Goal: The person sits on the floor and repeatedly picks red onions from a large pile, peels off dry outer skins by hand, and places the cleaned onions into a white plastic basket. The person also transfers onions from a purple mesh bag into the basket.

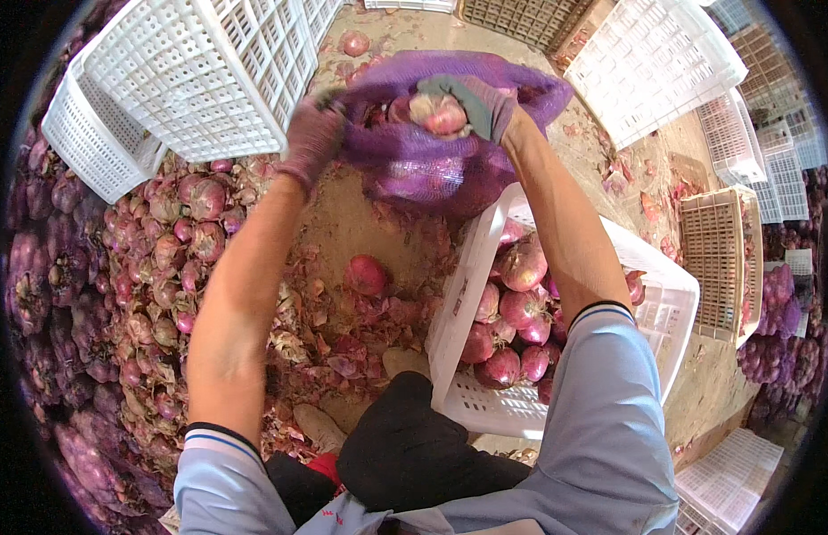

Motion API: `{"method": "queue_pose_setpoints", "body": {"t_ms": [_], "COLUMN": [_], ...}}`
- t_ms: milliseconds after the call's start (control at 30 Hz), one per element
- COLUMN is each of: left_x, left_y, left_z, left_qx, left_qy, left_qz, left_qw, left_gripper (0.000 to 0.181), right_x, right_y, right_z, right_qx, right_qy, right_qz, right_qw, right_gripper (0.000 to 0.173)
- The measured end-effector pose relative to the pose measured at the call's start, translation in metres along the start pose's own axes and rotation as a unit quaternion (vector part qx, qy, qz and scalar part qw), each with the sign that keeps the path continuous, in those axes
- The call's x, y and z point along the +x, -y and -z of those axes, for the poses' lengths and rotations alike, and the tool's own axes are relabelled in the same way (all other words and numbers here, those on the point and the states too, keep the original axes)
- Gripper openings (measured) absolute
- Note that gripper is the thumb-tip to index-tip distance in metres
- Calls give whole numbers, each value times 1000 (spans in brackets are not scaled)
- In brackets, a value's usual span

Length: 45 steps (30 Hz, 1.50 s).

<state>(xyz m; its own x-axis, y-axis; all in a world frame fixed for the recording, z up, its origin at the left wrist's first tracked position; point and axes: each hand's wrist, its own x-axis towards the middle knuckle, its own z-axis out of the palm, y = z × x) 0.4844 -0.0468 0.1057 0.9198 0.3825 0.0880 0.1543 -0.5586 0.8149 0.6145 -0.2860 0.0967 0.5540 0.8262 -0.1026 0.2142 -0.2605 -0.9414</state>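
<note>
A purple mesh sack (414, 177) with red onions inside lies in front of me, its mouth spread. My left hand (317, 130), in a knit work glove and somewhat blurred, grips the sack's rim at its left side. Over the opening, my right hand (474, 107), also gloved, is closed around a red onion (444, 115) with pale peeling skin. Below my right forearm stands a white plastic crate (447, 328), tilted in view and partly filled with red onions (521, 307). One loose red onion (365, 274) rests on the floor between the sack and my feet.
A large heap of onions (167, 267) spreads at the left, beside filled mesh sacks (53, 301). White crates (187, 80) stand upper left, more (654, 67) upper right. A beige crate (718, 264) is at the right. Loose onion skins (347, 354) litter the floor.
</note>
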Motion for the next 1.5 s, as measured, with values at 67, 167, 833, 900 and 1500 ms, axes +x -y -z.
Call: {"method": "queue_pose_setpoints", "body": {"t_ms": [67, 167, 833, 900, 1500], "left_x": [4, -8, -62, -65, -35], "left_y": [-4, -7, 43, 42, 20], "left_z": [36, 66, 60, 60, 38], "left_qx": [-229, -334, -294, -310, -359], "left_qy": [-9, -31, -77, -97, -7], "left_qz": [48, 96, 159, 168, 136], "left_qw": [972, 937, 939, 931, 923], "left_gripper": [24, 26, 24, 25, 29], "right_x": [11, 44, -65, -70, -222], "right_y": [15, 36, -39, -43, 30], "right_z": [-9, -33, 45, 59, 29], "right_qx": [33, 136, -645, -637, 37], "right_qy": [-38, -164, -418, -450, -400], "right_qz": [44, 68, -135, -155, -55], "right_qw": [998, 975, 625, 607, 914], "right_gripper": [50, 63, 79, 90, 32]}}
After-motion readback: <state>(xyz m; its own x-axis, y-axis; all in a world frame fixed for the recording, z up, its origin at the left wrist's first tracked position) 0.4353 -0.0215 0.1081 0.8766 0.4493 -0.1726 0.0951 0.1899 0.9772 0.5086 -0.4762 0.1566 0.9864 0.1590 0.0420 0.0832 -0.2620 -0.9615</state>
